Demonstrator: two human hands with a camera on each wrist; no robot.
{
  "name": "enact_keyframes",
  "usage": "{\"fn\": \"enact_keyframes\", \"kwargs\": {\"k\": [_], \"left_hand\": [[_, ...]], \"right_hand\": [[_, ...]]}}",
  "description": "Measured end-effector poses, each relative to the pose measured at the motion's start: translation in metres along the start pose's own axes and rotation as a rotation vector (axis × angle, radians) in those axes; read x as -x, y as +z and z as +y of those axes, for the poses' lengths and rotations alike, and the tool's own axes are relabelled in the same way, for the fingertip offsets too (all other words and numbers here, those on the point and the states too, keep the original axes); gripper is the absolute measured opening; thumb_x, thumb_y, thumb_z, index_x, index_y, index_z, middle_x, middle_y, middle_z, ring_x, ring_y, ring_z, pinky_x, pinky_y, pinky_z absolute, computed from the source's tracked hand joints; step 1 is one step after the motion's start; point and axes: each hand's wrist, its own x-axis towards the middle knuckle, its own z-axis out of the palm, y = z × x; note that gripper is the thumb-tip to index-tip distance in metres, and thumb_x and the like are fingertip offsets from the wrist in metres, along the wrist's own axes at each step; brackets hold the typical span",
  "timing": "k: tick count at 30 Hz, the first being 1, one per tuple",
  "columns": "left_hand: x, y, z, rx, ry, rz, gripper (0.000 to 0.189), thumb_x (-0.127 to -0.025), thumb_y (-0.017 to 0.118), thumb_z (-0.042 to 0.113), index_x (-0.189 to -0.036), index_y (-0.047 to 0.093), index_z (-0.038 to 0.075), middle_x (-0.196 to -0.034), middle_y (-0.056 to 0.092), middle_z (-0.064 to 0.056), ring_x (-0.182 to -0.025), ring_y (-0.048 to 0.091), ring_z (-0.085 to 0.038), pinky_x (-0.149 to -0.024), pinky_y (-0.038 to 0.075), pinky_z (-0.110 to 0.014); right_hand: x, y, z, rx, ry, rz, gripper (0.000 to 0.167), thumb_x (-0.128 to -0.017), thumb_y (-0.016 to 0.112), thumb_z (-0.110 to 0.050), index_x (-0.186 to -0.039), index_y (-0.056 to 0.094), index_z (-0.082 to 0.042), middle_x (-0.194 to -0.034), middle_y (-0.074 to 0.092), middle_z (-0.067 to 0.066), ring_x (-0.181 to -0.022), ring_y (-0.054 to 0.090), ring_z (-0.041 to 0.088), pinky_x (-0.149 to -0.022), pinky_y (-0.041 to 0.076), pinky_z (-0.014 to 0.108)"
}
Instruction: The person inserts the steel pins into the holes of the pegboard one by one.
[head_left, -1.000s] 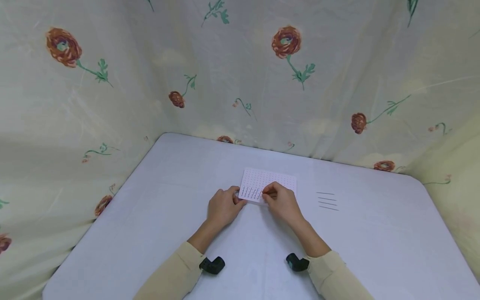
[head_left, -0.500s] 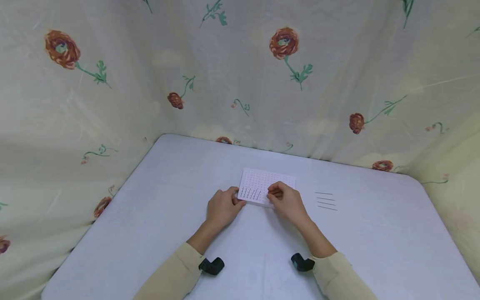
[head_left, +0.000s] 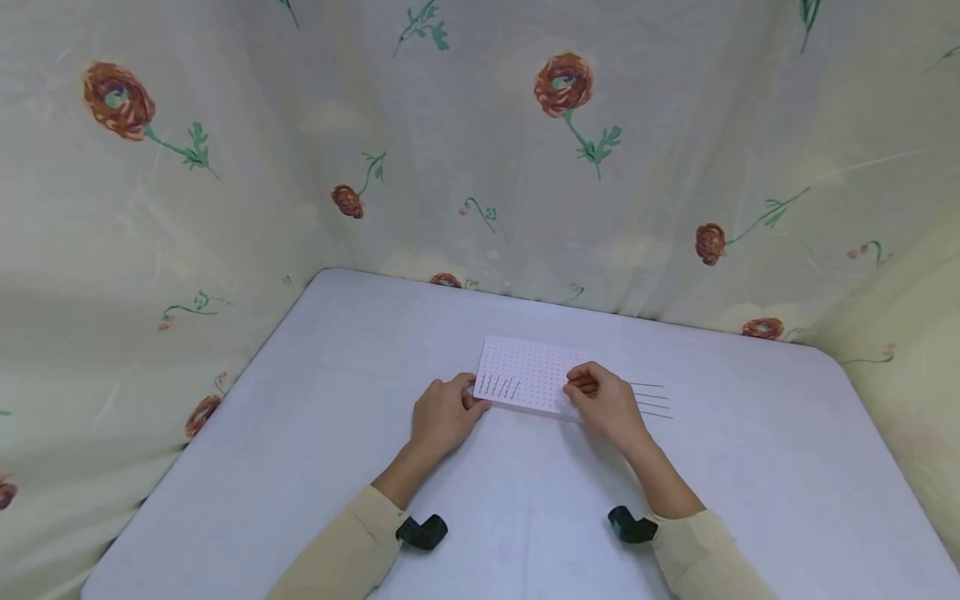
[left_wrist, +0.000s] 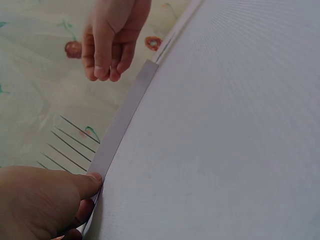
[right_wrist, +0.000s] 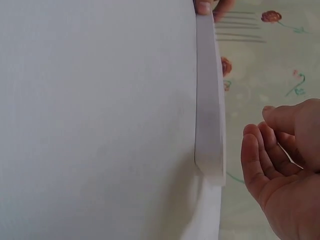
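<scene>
Curtained-off nook, floral fabric walls (head_left: 450,108), white table (head_left: 517,483)

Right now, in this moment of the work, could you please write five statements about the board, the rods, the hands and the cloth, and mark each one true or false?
1. The left hand holds the white board near its left end. True.
2. The right hand presses down on the board. False: it hovers apart from the board, and no rod shows between its fingers.
3. Several standing rods rise from the board near the left hand. True.
4. The loose rods lie to the left of the board. False: they lie to its right, on the table.
5. The cloth behind the table has flowers on it. True.
</scene>
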Motion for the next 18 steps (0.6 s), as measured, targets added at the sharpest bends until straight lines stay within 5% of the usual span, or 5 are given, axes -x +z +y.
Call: {"fn": "enact_keyframes", "kwargs": {"k": [18], "left_hand": [[0.001, -0.002, 0.003, 0.016, -0.018, -0.009, 0.046, -0.089, 0.08, 0.033, -0.127, 0.069, 0.009, -0.067, 0.056, 0.007, -0.067, 0.048, -0.011, -0.058, 0.035, -0.024]], "right_hand": [[0.012, -0.052, 0.045, 0.07, 0.077, 0.041, 0.026, -0.1, 0.064, -0.019, -0.119, 0.064, 0.0, -0.112, 0.07, 0.019, -0.105, 0.067, 0.033, -0.092, 0.053, 0.044]]}}
